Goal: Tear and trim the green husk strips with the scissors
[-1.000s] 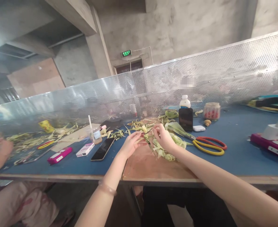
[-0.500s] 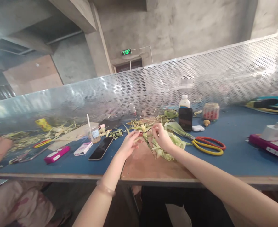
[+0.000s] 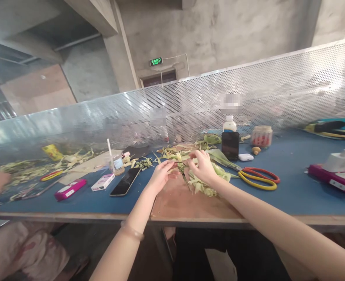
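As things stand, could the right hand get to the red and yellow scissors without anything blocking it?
Probably yes. The right hand is busy on the small leaf piece, but the scissors lie flat on the blue table just to its right, with only loose green leaves between.

both hands point(image 3: 181, 171) pinch a leaf strip point(image 3: 180, 167) over the board point(image 3: 184, 203).

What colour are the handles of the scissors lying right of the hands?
One handle red, the other yellow, on the scissors; seen in the head view.
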A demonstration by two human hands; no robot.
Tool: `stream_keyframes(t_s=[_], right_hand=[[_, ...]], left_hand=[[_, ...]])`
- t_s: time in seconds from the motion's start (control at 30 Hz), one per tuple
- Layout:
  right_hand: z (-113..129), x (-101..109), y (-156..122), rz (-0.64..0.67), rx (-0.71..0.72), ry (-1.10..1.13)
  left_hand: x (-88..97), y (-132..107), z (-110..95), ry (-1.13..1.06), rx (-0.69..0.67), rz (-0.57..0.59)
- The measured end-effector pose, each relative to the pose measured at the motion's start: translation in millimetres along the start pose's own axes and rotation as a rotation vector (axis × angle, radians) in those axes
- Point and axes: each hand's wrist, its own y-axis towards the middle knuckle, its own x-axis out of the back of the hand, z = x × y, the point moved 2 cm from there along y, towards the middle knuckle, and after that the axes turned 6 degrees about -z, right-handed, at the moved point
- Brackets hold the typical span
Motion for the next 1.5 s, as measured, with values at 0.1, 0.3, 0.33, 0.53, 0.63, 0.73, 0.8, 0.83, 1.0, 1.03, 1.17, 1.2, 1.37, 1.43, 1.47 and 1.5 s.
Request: stream_keyframes(t_s=[0.1, 0.3, 0.33, 0.53, 0.63, 0.73, 0.8, 0.83, 1.0, 1.03, 1.17, 1.2, 1.37, 1.43, 1.47, 1.5], right_hand=[[5, 2, 1, 0.049, 0.111, -0.009], [11, 0, 3, 0.101, 0.014, 0.052], [12, 0, 5, 0.106, -0.034, 0.076], [13, 4, 11, 0.171, -0.194, 0.224], [14, 5, 11, 0.182, -0.211, 0.256], [16, 5, 11, 0.189, -0.225, 0.264], [16, 5, 11, 0.192, -0.234, 0.261], [16, 5, 11, 0.193, -0.236, 0.258], [12, 1, 10, 0.217, -0.201, 0.259], [12, 0, 9, 0.224, -0.197, 0.258], [12, 1, 9, 0.234, -0.203, 0.260], [12, 2, 9, 0.234, -0.213, 0.274], [1, 3, 11, 0.332, -0.295, 0.425], [-3, 1, 12, 0.408, -0.321, 0.472], [-4, 0, 12, 0.439, -0.333, 0.495], [-5, -1, 12, 0.460, -0.349, 0.518]], left_hand=[[0.2, 0, 1, 0.001, -0.007, 0.008], [-2.1, -2, -1, 0.022, -0.027, 0.036], [-2.8, -3, -1, 0.023, -0.027, 0.042], [-5.1, -4, -2, 0.025, -0.032, 0.054], [-5.6, -4, -1, 0.016, -0.055, 0.074], [-6.2, -4, -1, 0.021, -0.053, 0.090], [-6.5, -4, -1, 0.023, -0.058, 0.096], [-6.6, -4, -1, 0.023, -0.063, 0.097], [-6.5, -5, -1, 0.030, -0.067, 0.102], [-6.5, -5, -1, 0.027, -0.067, 0.105], [-6.5, -5, 0, 0.008, -0.067, 0.099], [-6.4, -4, 0, 0.004, -0.061, 0.094], [-5.3, -3, 1, -0.010, -0.052, 0.055], [-4.8, -3, 0, -0.008, -0.066, 0.051], [-4.6, -3, 0, -0.006, -0.073, 0.052], [-4.5, -3, 0, -0.004, -0.081, 0.053]])
